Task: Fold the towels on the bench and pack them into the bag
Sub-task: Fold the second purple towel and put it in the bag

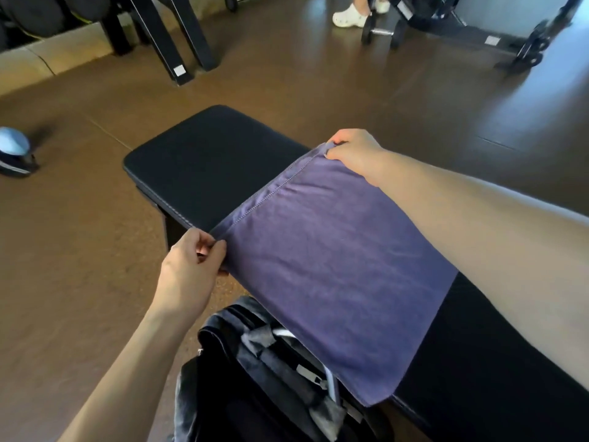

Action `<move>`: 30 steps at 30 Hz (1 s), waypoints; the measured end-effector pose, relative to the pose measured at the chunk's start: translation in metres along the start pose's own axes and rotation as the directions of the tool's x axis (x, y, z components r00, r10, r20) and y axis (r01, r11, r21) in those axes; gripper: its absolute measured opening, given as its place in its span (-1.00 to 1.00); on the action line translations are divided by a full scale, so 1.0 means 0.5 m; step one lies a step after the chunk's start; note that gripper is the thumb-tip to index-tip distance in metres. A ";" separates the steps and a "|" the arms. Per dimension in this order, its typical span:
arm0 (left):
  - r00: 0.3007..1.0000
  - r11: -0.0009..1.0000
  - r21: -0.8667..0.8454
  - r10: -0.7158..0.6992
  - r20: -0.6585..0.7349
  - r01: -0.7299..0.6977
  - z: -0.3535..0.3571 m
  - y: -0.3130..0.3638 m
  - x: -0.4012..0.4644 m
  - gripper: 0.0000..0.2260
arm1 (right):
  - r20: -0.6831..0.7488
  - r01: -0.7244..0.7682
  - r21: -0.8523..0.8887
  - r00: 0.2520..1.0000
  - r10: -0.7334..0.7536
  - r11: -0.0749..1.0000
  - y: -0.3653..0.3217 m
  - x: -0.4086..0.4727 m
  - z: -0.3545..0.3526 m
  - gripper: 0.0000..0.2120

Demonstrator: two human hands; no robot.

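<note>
I'm pinching the purple towel [328, 260] at its stitched hem, left hand [191, 266] and right hand [353, 153] on opposite corners, while it's lying across the bench [204, 154]. It's looking soft, light and limp, so corners are giving control. The bag [255, 378] is sitting below.

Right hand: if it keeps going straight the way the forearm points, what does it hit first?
Probably nothing on the bench. The right hand, pinching the far corner of the purple towel, points up and left across the bench; bare black padding lies ahead, then its far edge and brown floor. Height above the pad is unclear.
</note>
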State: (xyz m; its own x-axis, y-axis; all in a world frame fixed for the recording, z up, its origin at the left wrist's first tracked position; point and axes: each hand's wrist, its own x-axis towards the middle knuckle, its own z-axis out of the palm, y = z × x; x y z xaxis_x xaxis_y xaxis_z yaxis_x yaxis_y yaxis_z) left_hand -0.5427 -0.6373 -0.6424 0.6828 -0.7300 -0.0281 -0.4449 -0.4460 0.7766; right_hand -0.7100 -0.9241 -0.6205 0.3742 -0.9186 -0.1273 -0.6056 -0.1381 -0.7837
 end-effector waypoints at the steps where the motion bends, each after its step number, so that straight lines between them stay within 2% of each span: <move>1: 1.000 1.000 0.010 0.011 -0.003 -0.011 -0.003 -0.002 0.004 -0.87 | -0.029 -0.003 0.002 1.000 0.003 1.000 -0.002 0.001 0.001 -0.90; 4: 0.996 0.993 0.078 0.086 -0.011 -0.085 -0.016 0.000 0.011 -0.84 | -0.121 -0.013 0.028 0.992 0.017 1.000 -0.007 -0.008 -0.004 -0.87; 7: 0.985 0.973 0.160 0.171 -0.012 -0.167 -0.028 0.013 0.013 -0.85 | -0.181 0.019 0.088 0.983 -0.003 0.996 -0.019 -0.036 -0.036 -0.99; 12: 0.927 0.898 0.254 0.374 -0.010 -0.360 -0.066 0.065 0.017 -0.89 | -0.283 0.068 0.208 0.959 -0.006 0.976 -0.035 -0.107 -0.131 -0.91; 17: 0.823 0.806 0.199 0.567 0.013 -0.558 -0.132 0.194 -0.007 -0.92 | -0.392 0.089 0.373 0.917 0.070 0.924 -0.052 -0.213 -0.269 -0.88; 23: 0.662 0.633 0.230 0.745 0.078 -0.739 -0.184 0.309 -0.066 -0.95 | -0.436 0.175 0.538 0.895 0.095 0.825 -0.059 -0.356 -0.402 -0.83; 28: 0.613 0.594 0.187 0.787 0.070 -0.783 -0.197 0.370 -0.110 -0.94 | -0.452 0.229 0.593 0.888 0.084 0.772 -0.055 -0.475 -0.475 -0.76; 30: 0.622 0.613 0.122 0.780 0.061 -0.780 -0.195 0.394 -0.126 -0.95 | -0.470 0.243 0.605 0.877 0.094 0.759 -0.047 -0.511 -0.502 -0.74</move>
State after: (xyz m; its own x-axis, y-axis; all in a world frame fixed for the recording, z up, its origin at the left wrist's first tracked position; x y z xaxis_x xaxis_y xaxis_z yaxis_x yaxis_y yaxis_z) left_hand -0.6171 -0.6288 -0.4263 0.0425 -0.8341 0.5500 -0.8766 0.2329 0.4210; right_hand -0.9674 -0.7791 -0.4171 -0.0589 -0.9932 0.1007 0.0560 -0.1040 -0.9930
